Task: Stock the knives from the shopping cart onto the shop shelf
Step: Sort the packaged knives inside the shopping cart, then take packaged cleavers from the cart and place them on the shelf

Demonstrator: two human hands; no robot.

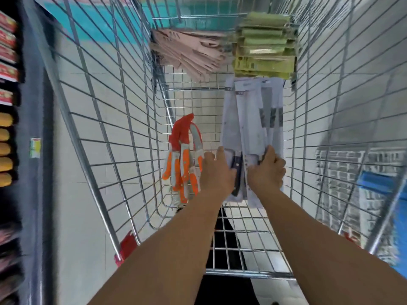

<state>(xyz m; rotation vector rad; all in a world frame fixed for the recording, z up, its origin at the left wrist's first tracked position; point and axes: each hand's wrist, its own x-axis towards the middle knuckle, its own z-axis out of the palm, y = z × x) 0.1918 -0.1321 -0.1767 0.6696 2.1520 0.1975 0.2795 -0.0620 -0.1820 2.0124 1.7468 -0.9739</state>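
Both hands down inside the shopping cart (123, 133), working the near end of the white carded knives (248, 128): left hand (217, 172) curled round the left edge of the stack beside a black handle, right hand (267, 170) gripping the right edge, fingers wrapped over the top cards. Stack lying lengthwise on the wire floor of the cart, handle ends nearest, several packs overlapping and fanned. Likely stiff along the blades but loose as a bundle, glossy card apt to slide pack on pack, so best squeezed from both sides at the handle end where the weight sits, kept level on the lift. Probably moderate weight together, awkward rather than heavy. Just to the left, apart from the hands, orange-handled knives (184, 159) on a red card, leaning against the wire. Further off, at the far end, pink packs (193, 53) and green packs (264, 47) stacked up. Shop shelf (10, 95) along the left edge, motion-blurred.
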